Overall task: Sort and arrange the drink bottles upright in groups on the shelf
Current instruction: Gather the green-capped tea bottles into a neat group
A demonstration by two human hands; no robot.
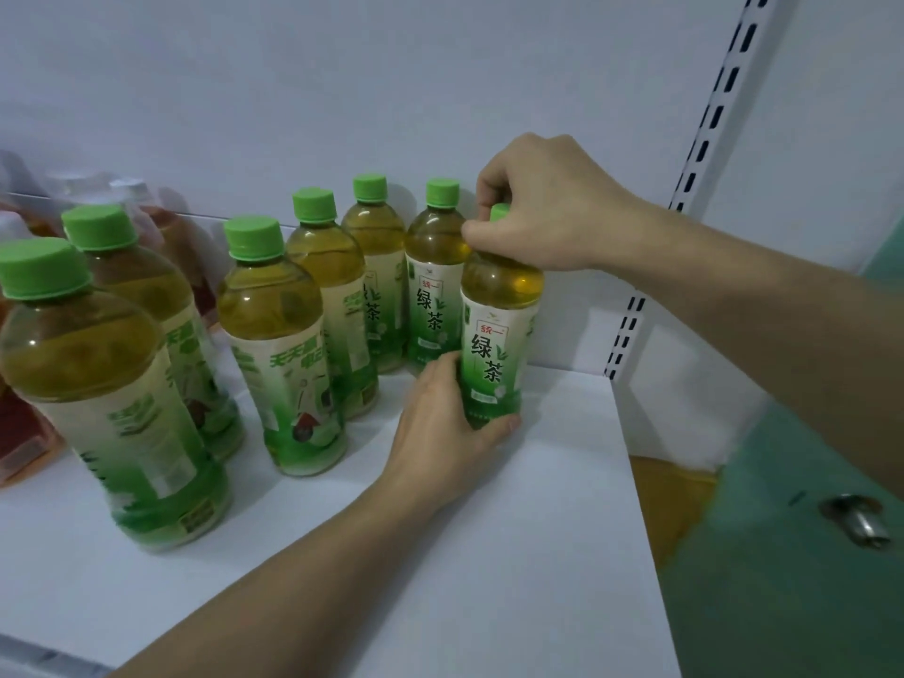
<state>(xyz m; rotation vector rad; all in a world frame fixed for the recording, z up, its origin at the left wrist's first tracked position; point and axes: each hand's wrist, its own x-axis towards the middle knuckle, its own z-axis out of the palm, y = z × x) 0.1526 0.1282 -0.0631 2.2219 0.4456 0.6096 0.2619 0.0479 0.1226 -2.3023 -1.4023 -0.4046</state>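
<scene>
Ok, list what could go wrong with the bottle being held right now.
1. The held bottle stands close beside its neighbour bottle; a nudge from the left hand could tip that row.
2. The right hand grips only the cap, so the bottle might twist or slip.

A single head-worn wide-angle view looks forward and down onto the white shelf (538, 530) from close in front of it, facing its back wall. The shelf's right edge and the slotted upright (704, 154) lie to the right; straight lines bow near the borders.
</scene>
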